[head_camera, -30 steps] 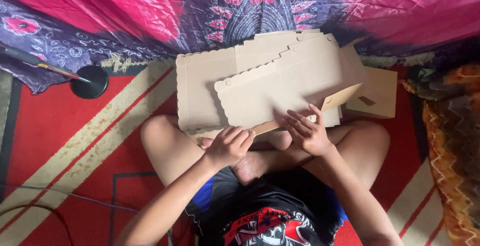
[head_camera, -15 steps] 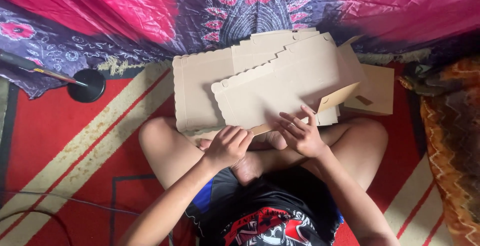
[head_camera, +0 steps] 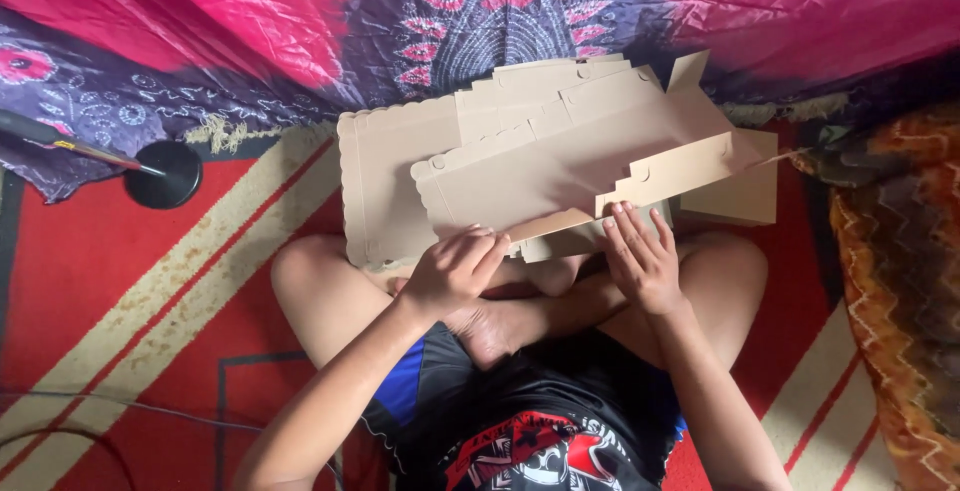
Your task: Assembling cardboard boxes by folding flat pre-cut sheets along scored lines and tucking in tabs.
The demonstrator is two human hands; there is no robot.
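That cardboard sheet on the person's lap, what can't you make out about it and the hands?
- Head view: cardboard sheet near edge, hidden under left hand and right hand.
- Stack of flat cardboard beneath: count unclear, top sheet covers it.
- Left-hand fingers: tips curled under, out of sight.

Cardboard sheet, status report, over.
Left hand and right hand both gripping the near edge of the top cardboard sheet. More sheets stacked underneath. Nothing blocking.
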